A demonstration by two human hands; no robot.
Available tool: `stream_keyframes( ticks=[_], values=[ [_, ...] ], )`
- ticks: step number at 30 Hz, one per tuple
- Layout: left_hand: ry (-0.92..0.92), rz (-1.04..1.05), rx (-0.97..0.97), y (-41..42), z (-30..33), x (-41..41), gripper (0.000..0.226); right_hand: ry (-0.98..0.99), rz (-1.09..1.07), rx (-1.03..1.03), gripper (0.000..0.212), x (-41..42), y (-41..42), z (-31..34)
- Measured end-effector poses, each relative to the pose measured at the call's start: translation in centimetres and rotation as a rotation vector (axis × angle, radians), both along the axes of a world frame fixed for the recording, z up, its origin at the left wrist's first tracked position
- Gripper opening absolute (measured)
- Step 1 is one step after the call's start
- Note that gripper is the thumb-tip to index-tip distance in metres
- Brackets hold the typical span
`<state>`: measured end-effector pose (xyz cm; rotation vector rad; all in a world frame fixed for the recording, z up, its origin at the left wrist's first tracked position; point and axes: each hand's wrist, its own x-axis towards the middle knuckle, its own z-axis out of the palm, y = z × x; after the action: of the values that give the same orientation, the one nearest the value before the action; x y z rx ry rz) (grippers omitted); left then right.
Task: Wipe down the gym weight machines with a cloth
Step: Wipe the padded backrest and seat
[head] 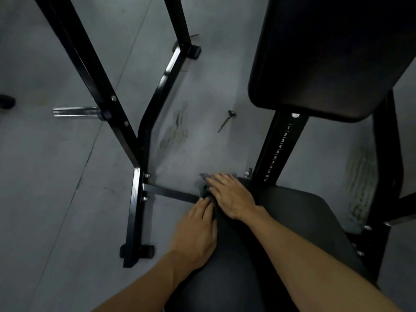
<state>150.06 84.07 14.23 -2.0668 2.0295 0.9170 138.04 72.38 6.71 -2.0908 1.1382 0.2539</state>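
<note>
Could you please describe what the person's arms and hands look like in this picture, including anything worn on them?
Both forearms are bare right down to the frame's lower edge, with no sleeve in view. The left hand and the right hand wear no gloves, and no watch, bracelet or ring shows on either wrist or finger. The fingernails look short and unpainted, though the dim, slightly blurred picture hides finer detail.

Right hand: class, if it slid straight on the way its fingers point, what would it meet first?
Probably the cloth at the seat's edge, already under the right hand's fingertips; beyond that, apparently only bare floor, though depth is unclear.
</note>
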Motion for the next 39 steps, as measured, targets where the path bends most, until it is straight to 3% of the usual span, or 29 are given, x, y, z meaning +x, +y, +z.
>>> stream_keyframes(
  ticks=[4,7,9,11,12,17,19,23,29,32,34,36,39],
  values=[
    [0.008,0.011,0.010,0.0,0.0,-0.1,0.059,0.032,-0.142,-0.082,0.045,-7.7,1.0,-0.6],
    [0.034,0.007,0.021,0.0,-0.2,-0.2,0.056,0.224,-0.404,-0.105,0.052,-17.6,2.8,0.1],
    [0.035,0.005,0.008,0.2,0.1,-0.3,0.056,0.371,-0.454,-0.075,0.061,-21.2,4.0,0.5],
    [0.043,0.015,-0.007,0.4,0.3,-0.4,0.055,0.413,-0.478,-0.094,0.063,-19.7,4.2,0.9],
    [0.050,0.027,-0.016,0.4,0.2,-0.4,0.055,0.393,-0.498,-0.102,0.053,-17.2,3.9,1.1],
    [0.046,0.028,-0.048,0.6,-0.2,-0.3,0.052,0.010,-0.281,-0.074,0.034,0.5,2.0,-0.5],
    [0.080,0.053,-0.069,0.4,-0.1,-0.2,0.048,-0.018,-0.190,-0.059,0.026,3.7,1.4,-1.1],
    [0.037,0.066,-0.073,0.1,-0.3,0.1,0.049,-0.061,-0.178,-0.143,0.026,1.9,1.0,-0.8],
    [0.013,0.090,-0.057,0.1,0.5,-0.9,0.048,0.115,-0.589,-0.141,0.047,-10.8,1.6,0.4],
    [-0.004,0.107,-0.069,0.1,0.3,-1.1,0.043,0.189,-0.619,-0.182,0.048,-15.6,2.3,1.3],
    [-0.008,0.116,-0.069,0.0,0.1,-1.2,0.038,0.121,-0.645,-0.141,0.044,-14.8,2.5,1.6],
    [-0.026,0.107,-0.067,-0.2,0.0,-1.3,0.041,0.031,-0.595,-0.133,0.045,-11.5,2.1,1.3],
    [-0.054,0.100,-0.061,-0.2,-0.2,-1.3,0.049,-0.020,-0.285,-0.180,0.048,-4.5,1.3,0.1]
  ],
)
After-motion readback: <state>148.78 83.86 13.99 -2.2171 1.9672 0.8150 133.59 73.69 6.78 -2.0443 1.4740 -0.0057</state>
